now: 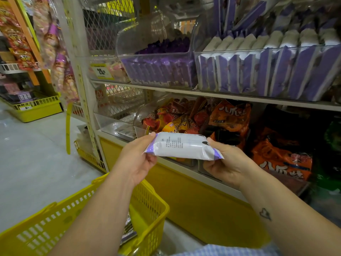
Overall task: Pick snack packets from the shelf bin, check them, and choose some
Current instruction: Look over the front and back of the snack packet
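— While we face the shelf point(230, 95), where is our packet point(181, 145)?
— Level before the orange bags point(230, 117), printed white side up; our left grip point(136, 159) pinches one end, our right grip point(227, 161) curls round the other.
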The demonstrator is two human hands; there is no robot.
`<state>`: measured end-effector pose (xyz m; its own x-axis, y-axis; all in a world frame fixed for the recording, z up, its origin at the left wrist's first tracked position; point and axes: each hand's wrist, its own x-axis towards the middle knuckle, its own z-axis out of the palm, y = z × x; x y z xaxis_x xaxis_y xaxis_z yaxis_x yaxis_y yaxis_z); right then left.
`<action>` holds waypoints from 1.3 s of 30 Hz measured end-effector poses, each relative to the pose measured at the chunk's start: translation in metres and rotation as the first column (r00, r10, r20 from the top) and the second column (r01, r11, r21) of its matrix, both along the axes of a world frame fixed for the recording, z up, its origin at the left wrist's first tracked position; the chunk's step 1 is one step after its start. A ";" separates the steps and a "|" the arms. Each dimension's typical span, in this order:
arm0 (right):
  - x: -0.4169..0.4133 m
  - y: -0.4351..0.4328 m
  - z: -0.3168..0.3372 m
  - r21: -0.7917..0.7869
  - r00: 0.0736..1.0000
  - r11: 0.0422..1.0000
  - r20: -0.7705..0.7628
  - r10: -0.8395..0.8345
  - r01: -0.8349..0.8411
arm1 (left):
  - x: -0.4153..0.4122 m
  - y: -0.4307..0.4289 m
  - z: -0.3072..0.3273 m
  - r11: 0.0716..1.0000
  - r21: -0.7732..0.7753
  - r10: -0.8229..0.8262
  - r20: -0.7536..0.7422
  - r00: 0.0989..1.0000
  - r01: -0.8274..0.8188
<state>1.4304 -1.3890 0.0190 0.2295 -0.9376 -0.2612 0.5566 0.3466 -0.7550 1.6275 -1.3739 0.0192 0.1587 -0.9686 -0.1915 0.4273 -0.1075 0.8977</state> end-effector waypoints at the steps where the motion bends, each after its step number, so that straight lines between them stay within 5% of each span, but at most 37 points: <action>1: 0.000 0.001 0.001 -0.088 0.992 0.995 -0.110 -0.060 0.051 | 0.003 0.000 0.000 1.000 -0.022 -0.004 0.112 0.994 0.006; 4: -0.001 0.003 0.003 -0.387 0.841 0.913 -0.445 -0.309 0.131 | 0.010 0.001 0.001 0.991 0.011 -0.131 0.329 0.935 0.134; 7: 0.002 0.012 0.006 -0.590 0.684 0.806 -0.566 -0.460 0.054 | 0.005 0.008 0.000 0.940 0.135 -0.339 0.298 0.892 0.312; 11: 0.012 0.024 0.003 -0.682 0.704 0.711 -0.590 -0.395 -0.173 | -0.013 0.009 -0.004 0.927 0.090 -0.374 0.177 0.910 0.363; 17: 0.013 0.027 0.001 -0.700 0.678 0.583 -0.663 -0.317 -0.413 | -0.016 -0.001 -0.009 0.964 -0.167 -0.203 0.038 0.978 0.207; 23: 0.009 0.027 0.007 -0.694 0.801 0.648 -0.560 -0.211 -0.315 | -0.020 -0.003 -0.013 0.945 -0.253 -0.222 -0.033 0.975 0.206; 32: 0.012 0.024 0.002 -0.553 0.800 0.744 -0.599 -0.041 -0.376 | -0.039 -0.007 -0.028 0.912 -0.329 -0.163 0.257 0.953 0.245; 39: 0.015 0.024 0.002 -0.532 0.847 0.777 -0.532 0.001 -0.335 | -0.038 -0.005 -0.023 0.917 -0.328 -0.161 0.210 0.964 0.225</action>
<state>1.4456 -1.3654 0.0213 0.4007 -0.8930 0.2051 0.0434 -0.2051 -0.9778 1.5890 -1.3791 -0.0033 -0.0381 -0.9839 0.1748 0.2628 0.1589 0.9517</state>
